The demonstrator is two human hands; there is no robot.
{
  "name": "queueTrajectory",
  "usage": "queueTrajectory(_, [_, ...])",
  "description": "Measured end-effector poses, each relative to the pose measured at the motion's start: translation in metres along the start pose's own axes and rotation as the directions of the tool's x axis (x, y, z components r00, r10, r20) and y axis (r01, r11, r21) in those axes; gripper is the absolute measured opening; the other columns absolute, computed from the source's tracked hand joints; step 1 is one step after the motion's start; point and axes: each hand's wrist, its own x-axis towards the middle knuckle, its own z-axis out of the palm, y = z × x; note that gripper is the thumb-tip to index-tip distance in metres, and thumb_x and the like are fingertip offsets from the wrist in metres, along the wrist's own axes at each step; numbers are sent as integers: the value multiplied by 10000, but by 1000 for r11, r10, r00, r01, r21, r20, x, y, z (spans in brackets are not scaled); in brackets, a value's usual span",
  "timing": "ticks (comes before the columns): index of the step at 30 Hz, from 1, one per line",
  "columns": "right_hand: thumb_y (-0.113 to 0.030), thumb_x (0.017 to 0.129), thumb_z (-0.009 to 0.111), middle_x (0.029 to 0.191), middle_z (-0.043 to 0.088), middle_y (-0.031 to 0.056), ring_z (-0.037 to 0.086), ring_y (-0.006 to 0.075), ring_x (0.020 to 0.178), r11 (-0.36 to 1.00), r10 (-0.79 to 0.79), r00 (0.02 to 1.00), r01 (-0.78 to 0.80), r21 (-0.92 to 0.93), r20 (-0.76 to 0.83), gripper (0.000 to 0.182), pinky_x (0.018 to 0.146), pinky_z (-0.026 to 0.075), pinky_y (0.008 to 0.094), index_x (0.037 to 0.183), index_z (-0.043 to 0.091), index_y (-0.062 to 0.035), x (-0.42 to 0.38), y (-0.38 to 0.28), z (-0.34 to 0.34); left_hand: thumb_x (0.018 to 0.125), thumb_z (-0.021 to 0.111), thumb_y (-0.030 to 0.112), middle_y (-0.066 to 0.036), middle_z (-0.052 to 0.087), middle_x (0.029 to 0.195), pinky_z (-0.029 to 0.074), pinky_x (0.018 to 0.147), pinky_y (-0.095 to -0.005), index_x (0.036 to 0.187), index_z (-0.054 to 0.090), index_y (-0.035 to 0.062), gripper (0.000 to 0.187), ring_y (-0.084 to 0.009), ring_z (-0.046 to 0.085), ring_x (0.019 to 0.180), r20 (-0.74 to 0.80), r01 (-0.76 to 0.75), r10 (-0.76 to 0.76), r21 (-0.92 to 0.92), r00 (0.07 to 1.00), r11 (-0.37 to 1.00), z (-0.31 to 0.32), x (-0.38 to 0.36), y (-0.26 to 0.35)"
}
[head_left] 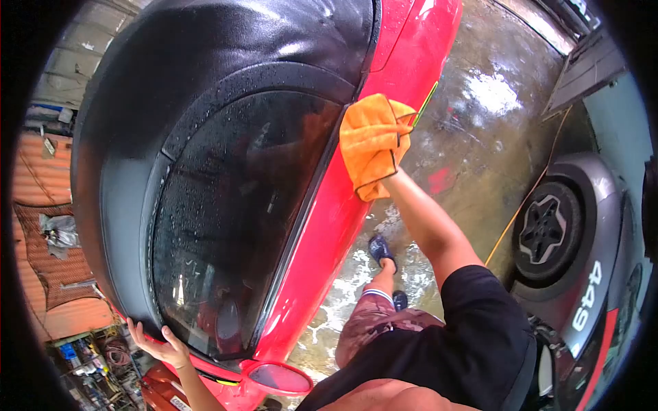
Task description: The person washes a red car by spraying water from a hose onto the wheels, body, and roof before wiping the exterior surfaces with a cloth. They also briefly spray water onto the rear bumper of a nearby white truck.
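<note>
My right hand (392, 175) is at an orange microfiber towel (370, 133), which drapes over it and hides most of the fingers. The towel lies against the red car's side (308, 253), just below the rear of the side window (226, 205). Water drops dot that dark glass and the black soft top (226, 41). My left hand (161, 346) rests on the car's front window frame, its fingers spread and holding nothing. Near it, the red side mirror (279, 378) sticks out from the door.
Wet, shiny concrete floor (473, 137) runs beside the car. A dark grey vehicle part with a wheel (548, 233) stands at the right, and a yellow cord (528, 205) runs past it. Shelves of cluttered tools (89, 363) and orange corrugated panels (41, 164) are at the left.
</note>
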Motion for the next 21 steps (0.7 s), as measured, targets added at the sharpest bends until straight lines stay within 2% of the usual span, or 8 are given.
queueTrajectory(7, [-181, 953, 629, 1059, 708, 177, 705, 335, 995, 996, -61, 996, 57, 62, 60, 275, 884, 557, 486, 1168, 666, -14, 124, -91, 4, 1077, 576, 504, -241, 618, 1434, 495, 1000, -480, 1323, 545, -82, 637, -390, 613, 1214, -65, 74, -63, 192, 996, 979, 3, 8, 12])
queueTrajectory(9, [-183, 954, 630, 1066, 707, 176, 703, 334, 1001, 998, -39, 994, 33, 62, 102, 278, 889, 556, 486, 1174, 664, -16, 149, -121, -3, 1083, 634, 347, -209, 694, 1255, 514, 942, -464, 1218, 638, -56, 425, -354, 663, 1080, -150, 170, -152, 119, 977, 978, 10, 38, 23])
queueTrajectory(11, [-185, 956, 631, 1074, 706, 174, 702, 333, 1007, 999, -1, 990, -5, 42, 141, 281, 894, 555, 485, 1180, 662, -18, 167, -150, -13, 1055, 692, 275, -192, 701, 1208, 519, 925, -462, 1213, 648, -50, 364, -335, 666, 1064, -191, 137, -114, 113, 975, 984, 21, 94, 54])
queueTrajectory(13, [-187, 958, 633, 1081, 704, 172, 700, 331, 1014, 997, 60, 983, -66, 29, 174, 284, 898, 554, 484, 1186, 659, -20, 176, -164, -24, 1028, 735, 288, -170, 676, 1220, 507, 957, -442, 1283, 631, -48, 434, -311, 638, 1078, -187, 58, -38, 102, 982, 993, 34, 151, 73])
queueTrajectory(16, [-190, 960, 634, 1093, 702, 170, 697, 330, 1023, 986, 161, 968, -166, 9, 193, 289, 905, 552, 483, 1195, 656, -23, 167, -154, -43, 1047, 697, 355, -177, 650, 1305, 450, 1092, -478, 1335, 594, -60, 515, -327, 604, 1226, -286, 118, -115, -8, 951, 993, 73, 227, 114])
queueTrajectory(17, [-191, 961, 635, 1096, 702, 169, 696, 329, 1026, 980, 191, 962, -197, 10, 196, 291, 908, 552, 482, 1198, 655, -24, 163, -146, -49, 1057, 665, 406, -179, 651, 1325, 424, 1137, -479, 1321, 609, -58, 537, -329, 580, 1299, -299, 119, -161, -154, 941, 981, 96, 239, 124])
queueTrajectory(19, [-193, 962, 636, 1104, 700, 167, 695, 328, 1033, 970, 240, 945, -244, -10, 223, 294, 913, 551, 481, 1204, 652, -26, 166, -150, -52, 1057, 647, 445, -181, 650, 1338, 411, 1149, -478, 1314, 628, -47, 556, -337, 573, 1312, -17, 0, 2, 157, 1000, 988, 86, 264, 153])
queueTrajectory(21, [-195, 964, 637, 1111, 699, 165, 693, 327, 1039, 958, 285, 928, -287, -28, 239, 298, 917, 550, 481, 1210, 650, -28, 165, -151, -58, 1045, 661, 444, -180, 651, 1346, 417, 1124, -483, 1322, 647, -13, 534, -341, 587, 1256, -145, 236, -231, 16, 962, 972, 93, 236, 115])
